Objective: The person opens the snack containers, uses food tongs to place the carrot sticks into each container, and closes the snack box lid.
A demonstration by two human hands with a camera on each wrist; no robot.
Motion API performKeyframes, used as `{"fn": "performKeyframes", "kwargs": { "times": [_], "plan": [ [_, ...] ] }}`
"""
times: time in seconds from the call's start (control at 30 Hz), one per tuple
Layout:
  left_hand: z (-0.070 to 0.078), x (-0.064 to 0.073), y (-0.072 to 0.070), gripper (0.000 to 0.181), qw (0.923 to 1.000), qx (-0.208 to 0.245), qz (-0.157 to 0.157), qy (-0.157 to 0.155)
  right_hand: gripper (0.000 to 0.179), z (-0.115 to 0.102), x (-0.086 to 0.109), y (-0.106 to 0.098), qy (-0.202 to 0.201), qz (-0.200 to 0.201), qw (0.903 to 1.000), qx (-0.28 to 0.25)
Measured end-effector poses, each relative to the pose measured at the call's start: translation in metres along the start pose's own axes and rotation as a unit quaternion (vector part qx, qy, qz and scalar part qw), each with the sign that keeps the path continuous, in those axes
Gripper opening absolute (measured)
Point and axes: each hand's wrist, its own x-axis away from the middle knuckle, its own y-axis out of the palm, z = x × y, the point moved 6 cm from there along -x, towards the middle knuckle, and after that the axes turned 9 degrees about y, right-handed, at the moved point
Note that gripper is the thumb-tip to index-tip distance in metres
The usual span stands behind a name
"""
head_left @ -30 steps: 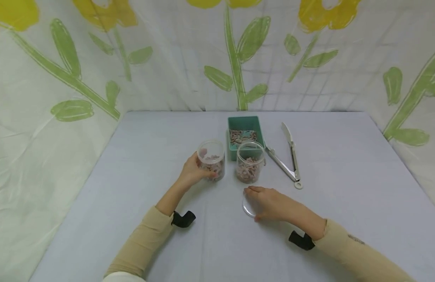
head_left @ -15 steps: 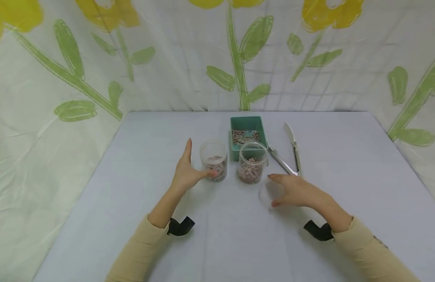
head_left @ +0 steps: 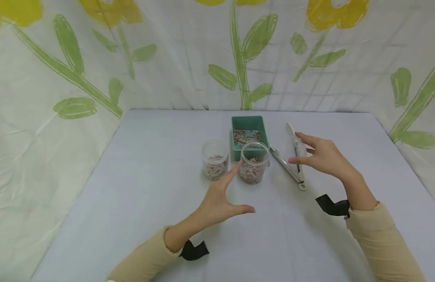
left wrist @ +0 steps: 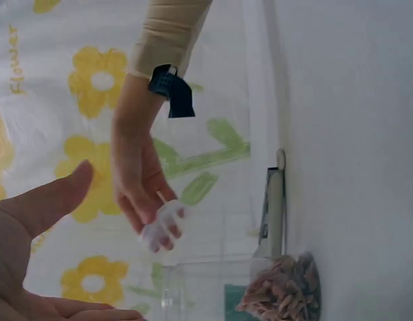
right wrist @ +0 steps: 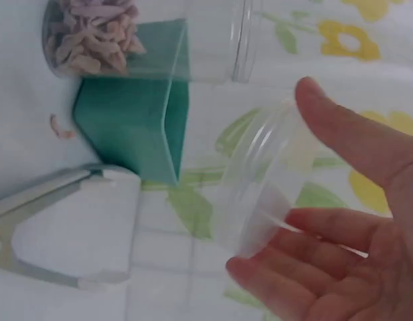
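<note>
My right hand (head_left: 325, 156) holds a clear round lid (right wrist: 250, 187) above the tongs, thumb on one edge and fingers on the other. My left hand (head_left: 217, 203) holds nothing. Its thumb and fingers are spread in front of a lidless clear jar (head_left: 252, 174), partly filled with pinkish-brown strips. To the left of that jar stands a second clear jar (head_left: 215, 169) with similar strips; whether a lid is on it I cannot tell. Metal tongs (head_left: 299, 176) lie spread on the table under my right hand, which partly covers one arm of them.
Behind the jars a green rectangular container (head_left: 235, 152) holds more strips. A small loose piece (right wrist: 61, 127) lies on the white table near it. A cloth with painted flowers (head_left: 175, 58) hangs behind the table's far edge.
My left hand has let go of the left jar and moved right, in front of the right jar. My right hand has lifted the lid from the table and carried it right, over the tongs.
</note>
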Motion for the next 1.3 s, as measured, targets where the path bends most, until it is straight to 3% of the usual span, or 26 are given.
{"fn": "performKeyframes", "kwargs": {
  "times": [0.07,0.13,0.2,0.3,0.53,0.67,0.77,0.83,1.03,1.13,1.3],
  "plan": [
    [-0.013,-0.003,0.01,0.105,0.9968,-0.002,-0.044,-0.067,0.088,-0.002,-0.004,0.001,-0.012,-0.006,0.9991,-0.04],
    [-0.029,-0.008,0.017,0.107,0.9892,-0.011,-0.069,-0.128,0.085,-0.004,-0.009,0.005,-0.021,-0.019,0.9963,-0.081],
    [-0.043,-0.016,0.023,0.108,0.9836,-0.009,-0.066,-0.168,0.082,-0.005,-0.015,0.009,-0.025,-0.033,0.9922,-0.118],
    [-0.061,-0.028,0.032,0.11,0.9807,-0.002,-0.03,-0.193,0.078,-0.005,-0.022,0.018,-0.023,-0.05,0.9856,-0.16],
    [-0.079,-0.056,0.044,0.098,0.9818,0.043,0.074,-0.169,0.074,-0.015,-0.03,0.028,-0.069,-0.059,0.9615,-0.259],
    [-0.084,-0.064,0.045,0.079,0.9801,0.037,0.094,-0.171,0.075,-0.021,-0.028,0.028,-0.089,-0.07,0.9587,-0.261],
    [-0.082,-0.064,0.044,0.071,0.9828,0.013,0.073,-0.169,0.075,-0.023,-0.023,0.026,-0.104,-0.098,0.9583,-0.247],
    [-0.077,-0.062,0.043,0.07,0.986,0.001,0.042,-0.161,0.074,-0.022,-0.019,0.026,-0.12,-0.124,0.9571,-0.233],
    [-0.057,-0.051,0.04,0.079,0.9904,-0.002,-0.05,-0.129,0.075,-0.017,-0.007,0.027,-0.192,-0.187,0.9422,-0.201],
    [-0.05,-0.045,0.039,0.082,0.9891,-0.023,-0.075,-0.125,0.075,-0.018,-0.002,0.027,-0.234,-0.2,0.9325,-0.189],
    [-0.04,-0.041,0.039,0.081,0.9867,-0.06,-0.1,-0.113,0.073,-0.02,0.005,0.028,-0.264,-0.22,0.9216,-0.18]
  ]
}}
